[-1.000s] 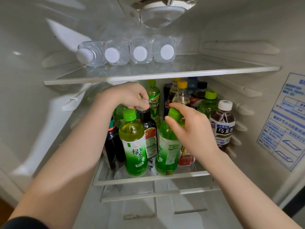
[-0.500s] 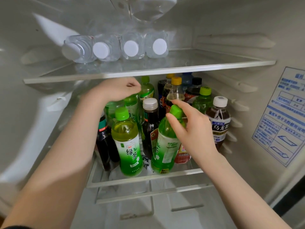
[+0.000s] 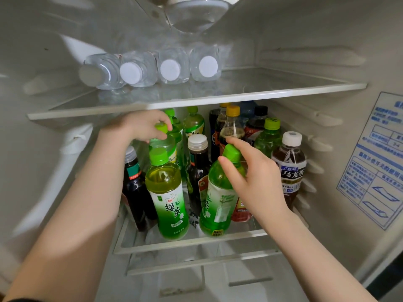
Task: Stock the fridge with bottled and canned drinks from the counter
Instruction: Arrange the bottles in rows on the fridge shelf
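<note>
Green tea in plastic bottles lines the front of the lower shelf [image 3: 196, 244] inside the fridge [image 3: 48, 162], and both bare arms reach in towards it. The left hand [image 3: 139, 127] is up under the glass upper shelf [image 3: 283, 90], its fingers [image 3: 166, 120] curled down and pinching the green cap of the rear tea bottle [image 3: 163, 146], which stands just behind the front tea bottle [image 3: 165, 192]. That front bottle stands upright at the shelf edge, with no hand on it. Just beside it, the tilted tea bottle [image 3: 218, 199] leans with its cap towards the right. The right hand [image 3: 257, 179] grips it by the shoulder, thumb on the near side and fingers wrapped behind, while the index finger points out straight above the cap. Between the two front bottles stands a dark bottle with a white cap [image 3: 197, 162], and another dark bottle [image 3: 135, 184] sits at the far left. At the right stands a brown tea bottle [image 3: 290, 171] with a white cap, close to the wall. Behind are a yellow-capped bottle [image 3: 232, 124], a green-capped bottle [image 3: 269, 136] and a black-capped bottle [image 3: 259, 118]. Four water bottles [image 3: 170, 68] lie on their sides on the upper shelf, caps facing out. A blue printed sticker [image 3: 375, 162] is on the right wall.
</note>
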Demonstrator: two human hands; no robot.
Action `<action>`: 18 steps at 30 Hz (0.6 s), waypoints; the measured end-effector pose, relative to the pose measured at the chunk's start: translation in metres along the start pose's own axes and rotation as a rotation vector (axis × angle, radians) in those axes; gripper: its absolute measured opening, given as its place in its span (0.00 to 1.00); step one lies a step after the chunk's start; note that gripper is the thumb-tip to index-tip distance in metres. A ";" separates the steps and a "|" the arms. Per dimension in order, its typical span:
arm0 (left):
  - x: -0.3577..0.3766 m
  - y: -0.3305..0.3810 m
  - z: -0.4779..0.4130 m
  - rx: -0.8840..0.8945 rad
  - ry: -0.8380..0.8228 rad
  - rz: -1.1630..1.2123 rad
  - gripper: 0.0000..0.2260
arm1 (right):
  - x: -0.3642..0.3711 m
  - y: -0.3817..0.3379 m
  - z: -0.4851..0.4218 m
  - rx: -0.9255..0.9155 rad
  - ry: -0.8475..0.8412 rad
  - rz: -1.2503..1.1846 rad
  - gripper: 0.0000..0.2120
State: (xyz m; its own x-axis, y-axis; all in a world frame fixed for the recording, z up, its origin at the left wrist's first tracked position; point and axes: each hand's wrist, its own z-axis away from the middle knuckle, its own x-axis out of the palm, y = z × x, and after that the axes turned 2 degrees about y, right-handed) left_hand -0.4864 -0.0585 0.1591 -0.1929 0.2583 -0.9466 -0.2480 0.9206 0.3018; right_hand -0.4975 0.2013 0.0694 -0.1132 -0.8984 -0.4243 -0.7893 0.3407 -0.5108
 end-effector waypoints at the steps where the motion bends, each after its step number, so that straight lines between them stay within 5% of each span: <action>1: 0.002 0.003 -0.002 0.005 -0.015 0.031 0.09 | 0.000 0.000 0.000 -0.001 0.001 -0.004 0.19; 18: 0.026 0.044 -0.061 0.160 -0.116 0.167 0.12 | -0.005 0.005 0.002 -0.013 0.015 -0.049 0.20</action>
State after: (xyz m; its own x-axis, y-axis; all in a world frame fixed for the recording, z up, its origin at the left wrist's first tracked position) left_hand -0.5603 -0.0288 0.1547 -0.1059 0.4337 -0.8948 -0.0664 0.8948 0.4415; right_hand -0.5000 0.2080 0.0669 -0.0835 -0.9180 -0.3876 -0.8019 0.2928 -0.5208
